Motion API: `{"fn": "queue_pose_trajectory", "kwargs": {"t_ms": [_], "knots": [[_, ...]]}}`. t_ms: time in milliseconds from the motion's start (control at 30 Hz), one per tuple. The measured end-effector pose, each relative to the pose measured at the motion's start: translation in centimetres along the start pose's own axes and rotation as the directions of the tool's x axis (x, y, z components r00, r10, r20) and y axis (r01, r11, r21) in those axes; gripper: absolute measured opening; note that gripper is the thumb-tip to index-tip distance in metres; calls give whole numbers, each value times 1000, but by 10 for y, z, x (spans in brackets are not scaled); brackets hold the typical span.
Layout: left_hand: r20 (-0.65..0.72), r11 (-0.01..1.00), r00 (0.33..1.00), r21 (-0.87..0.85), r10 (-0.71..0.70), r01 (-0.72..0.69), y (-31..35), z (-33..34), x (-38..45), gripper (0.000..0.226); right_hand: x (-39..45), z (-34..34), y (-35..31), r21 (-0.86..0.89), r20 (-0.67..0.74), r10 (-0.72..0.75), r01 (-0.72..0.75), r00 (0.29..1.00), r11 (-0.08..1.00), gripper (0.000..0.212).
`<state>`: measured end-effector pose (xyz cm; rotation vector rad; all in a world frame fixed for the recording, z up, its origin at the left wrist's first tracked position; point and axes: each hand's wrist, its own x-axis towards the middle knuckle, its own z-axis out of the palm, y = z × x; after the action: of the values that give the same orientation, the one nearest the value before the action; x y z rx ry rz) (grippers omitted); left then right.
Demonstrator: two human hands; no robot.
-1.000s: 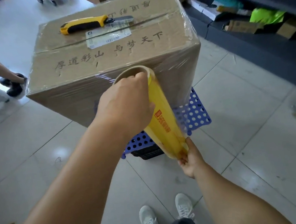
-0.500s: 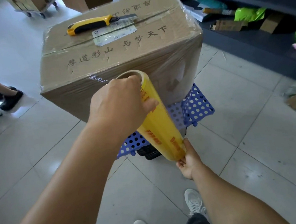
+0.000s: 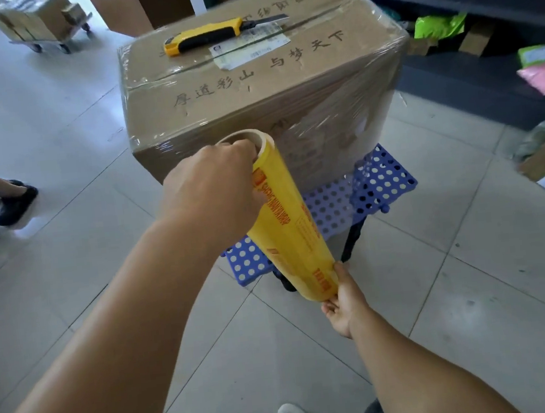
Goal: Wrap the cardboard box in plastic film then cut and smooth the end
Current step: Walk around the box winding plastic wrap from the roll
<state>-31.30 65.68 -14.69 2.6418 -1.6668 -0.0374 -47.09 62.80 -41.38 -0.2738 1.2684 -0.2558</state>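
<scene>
On a tiled floor the cardboard box (image 3: 265, 82) sits at 12 o'clock on a blue stool (image 3: 331, 206), sides already filmed, while left hand (image 3: 211, 192) and right hand (image 3: 343, 303) grasp the film roll (image 3: 291, 224) ends; cutting with the utility knife (image 3: 209, 34) remains.

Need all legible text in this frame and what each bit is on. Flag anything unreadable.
"厚道彩山 与梦天下": handwritten on the cardboard box top.
More handwriting along the box's far edge: upside down, partly under the utility knife, not readable.
White shipping label: print and barcode too small.
Red print on the yellow film roll: blurred, unreadable.
Left hand grips the roll's top, right hand its bottom end.
</scene>
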Motion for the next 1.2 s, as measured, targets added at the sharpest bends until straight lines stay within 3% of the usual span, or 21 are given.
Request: {"fn": "queue_pose_trajectory", "kwargs": {"t_ms": [100, 400, 700, 967, 1200], "knots": [[-1, 999, 1000, 39, -1, 1, -15, -2, -7, 18, -3, 12, 12, 15, 11, -5, 5, 1000, 1000, 44], [-53, 998, 999, 62, -13, 16, -49, -8, -25, 20, -4, 50, 45, 31, 32, 17, -18, 999, 999, 64], [-96, 999, 995, 38, -26, 30, -78, -16, -29, 20, -1, 97, 56, 93, 83, 32, -40, 996, 995, 58], [-150, 991, 980, -21, 128, -133, -96, -8, -22, 26, 21, 138, 54, 226, 111, 29, -53, 993, 973, 71], [-174, 980, 968, -56, 179, -192, -104, 5, -17, 29, 31, 153, 45, 189, 72, 37, -50, 997, 981, 70]]}}
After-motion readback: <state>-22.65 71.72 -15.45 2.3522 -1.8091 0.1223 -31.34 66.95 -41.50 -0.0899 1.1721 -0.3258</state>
